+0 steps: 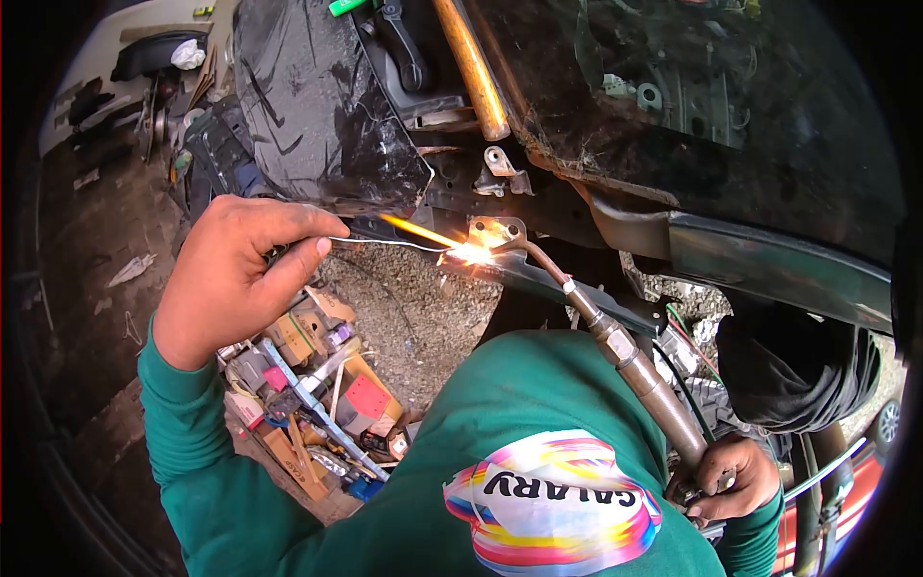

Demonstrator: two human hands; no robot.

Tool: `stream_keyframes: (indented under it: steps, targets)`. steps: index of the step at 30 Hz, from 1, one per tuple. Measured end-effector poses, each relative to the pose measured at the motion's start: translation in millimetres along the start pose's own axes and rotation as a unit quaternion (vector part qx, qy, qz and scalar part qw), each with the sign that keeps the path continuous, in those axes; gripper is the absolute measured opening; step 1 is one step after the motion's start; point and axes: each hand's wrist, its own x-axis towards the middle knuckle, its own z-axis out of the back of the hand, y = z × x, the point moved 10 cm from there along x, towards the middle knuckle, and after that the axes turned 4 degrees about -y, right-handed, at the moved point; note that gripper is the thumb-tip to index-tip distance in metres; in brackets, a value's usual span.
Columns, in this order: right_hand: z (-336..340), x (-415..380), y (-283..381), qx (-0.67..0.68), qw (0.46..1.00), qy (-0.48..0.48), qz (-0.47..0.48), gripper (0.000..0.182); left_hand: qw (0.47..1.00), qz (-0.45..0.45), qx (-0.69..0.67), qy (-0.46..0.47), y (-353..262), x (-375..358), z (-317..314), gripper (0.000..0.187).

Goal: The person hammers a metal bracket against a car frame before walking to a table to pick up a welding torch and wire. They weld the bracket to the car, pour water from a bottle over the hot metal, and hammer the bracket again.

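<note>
My left hand (pixel 245 264) pinches a thin metal filler wire (pixel 385 240) between thumb and forefinger. The wire's far end reaches the bright glow at the metal. Lower right, my right hand (pixel 733 481) is wrapped round the valve end of a gas welding torch (pixel 644 370). The torch's bent copper nozzle (pixel 546 262) points at a small metal plate with holes (pixel 495 229) on a dark car body edge (pixel 577 298). A yellow-orange flame (pixel 418 231) streams left from the glow. Glare hides the exact contact between wire, nozzle and plate.
Just above is a rusty bracket (pixel 500 171) under a wooden handle (pixel 473 72). A dark car panel (pixel 769 106) fills the upper right. Boxes and scraps (pixel 308 385) lie on the ground at lower left. A dark cloth-covered shape (pixel 793 370) is at right.
</note>
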Motion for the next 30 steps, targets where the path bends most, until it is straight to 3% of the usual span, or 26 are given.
stream_keyframes:
  steps: [2, 6, 8, 11, 21, 23, 26, 30]
  targets:
    - [4.2, -5.2, -2.9, -0.078, 0.997, 0.012, -0.011, 0.03, 1.0, 0.0, 0.006, 0.003, 1.0, 0.9, -0.8, 0.014]
    - [3.8, -0.5, -1.0, -0.015, 0.999, -0.037, -0.012, 0.029, 1.0, -0.008, -0.002, 0.006, 1.1, 2.0, -3.0, 0.014]
    - [8.6, 0.9, -6.9, -0.025, 0.997, -0.062, -0.035, 0.039, 1.0, -0.012, -0.004, 0.008, 0.3, 2.1, -3.9, 0.014]
    - [6.2, -4.3, -9.4, -0.067, 0.997, 0.007, -0.041, 0.03, 1.0, 0.0, 0.003, 0.012, 0.2, 2.6, -3.5, 0.014]
    - [2.9, 1.5, -4.2, -0.019, 0.999, -0.009, -0.042, 0.029, 1.0, -0.012, 0.002, 0.016, -6.1, 5.1, -5.4, 0.014]
    - [7.0, 7.0, -7.1, 0.024, 0.997, -0.058, -0.048, 0.038, 1.0, -0.005, 0.008, 0.018, -5.4, 5.6, -6.0, 0.014]
    - [11.8, -8.0, -17.1, -0.07, 0.996, 0.004, -0.046, 0.027, 1.0, -0.023, -0.003, 0.011, -9.6, 6.3, -6.3, 0.014]
    - [11.0, -5.0, -16.6, -0.054, 0.997, -0.01, -0.053, 0.027, 1.0, -0.01, 0.009, 0.019, -10.1, 7.5, -4.8, 0.014]
